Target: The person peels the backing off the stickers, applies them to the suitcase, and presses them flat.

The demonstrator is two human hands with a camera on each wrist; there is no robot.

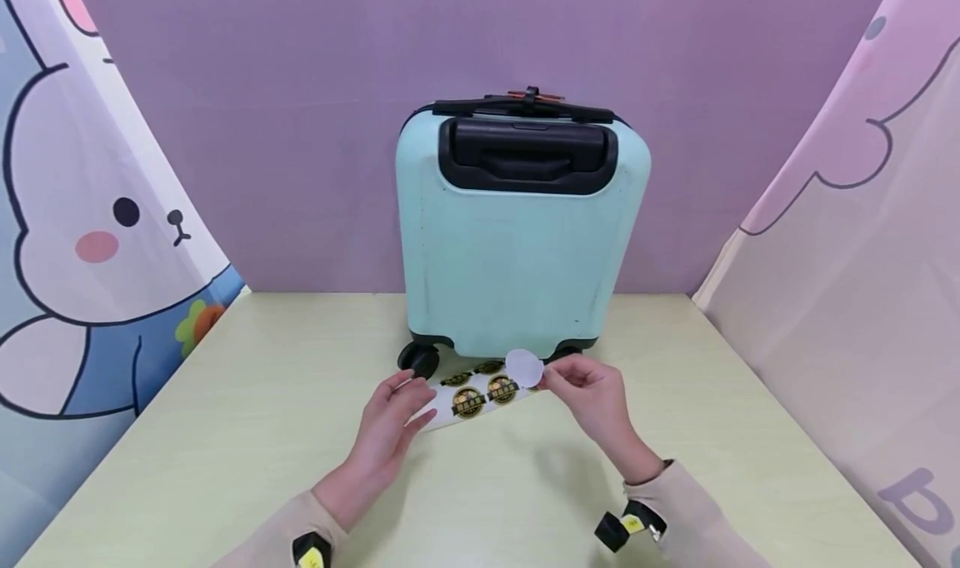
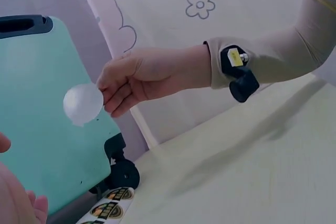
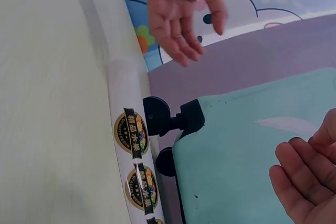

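Note:
Between thumb and fingers my right hand [image 1: 592,397] pinches the edge of a round sticker [image 1: 524,368], whose plain white back shows in the head view. My left hand [image 1: 386,422] hangs above the left end of a white sticker sheet [image 1: 442,419], fingers loosely spread and holding nothing. Black-and-gold round labels are printed along that sheet, which lies on the table. In the right wrist view the sticker [image 3: 287,125] appears nearly edge-on at the fingertips. Behind both hands stands an upright mint-green suitcase [image 1: 517,268].
The suitcase has a black recessed handle [image 1: 528,156] and black wheels, one wheel [image 1: 418,359] just behind the sheet. A pale table [image 1: 300,368] runs back to a purple wall [image 1: 285,135]. Printed cartoon cloths hang at left [image 1: 82,151] and right [image 1: 847,318].

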